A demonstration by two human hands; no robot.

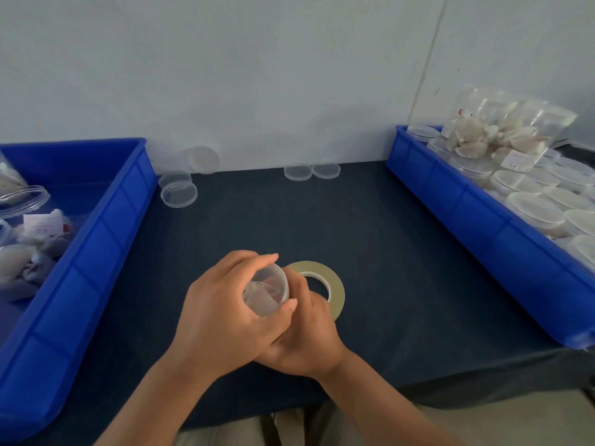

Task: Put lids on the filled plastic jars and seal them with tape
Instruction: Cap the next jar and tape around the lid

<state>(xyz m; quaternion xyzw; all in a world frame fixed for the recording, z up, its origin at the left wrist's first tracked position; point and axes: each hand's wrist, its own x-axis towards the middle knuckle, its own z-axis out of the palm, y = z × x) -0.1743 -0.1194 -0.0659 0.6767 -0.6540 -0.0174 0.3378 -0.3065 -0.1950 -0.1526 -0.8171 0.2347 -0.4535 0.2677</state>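
Two hands meet at the near middle: the left hand (222, 310) grips the tilted jar (259, 300) just beside the tape (335, 284), the right hand's (309, 339) grip is hidden, so I think a loose lid (282, 283) may slip off.

Two bright blue plastic crates (96, 239) (476, 217) flank a dark navy tablecloth (386, 252), where a pale yellowish-cream tape roll (335, 286) lies below a white wall (257, 75).

Clear glossy plastic jar (267, 292), matt tablecloth (370, 239)
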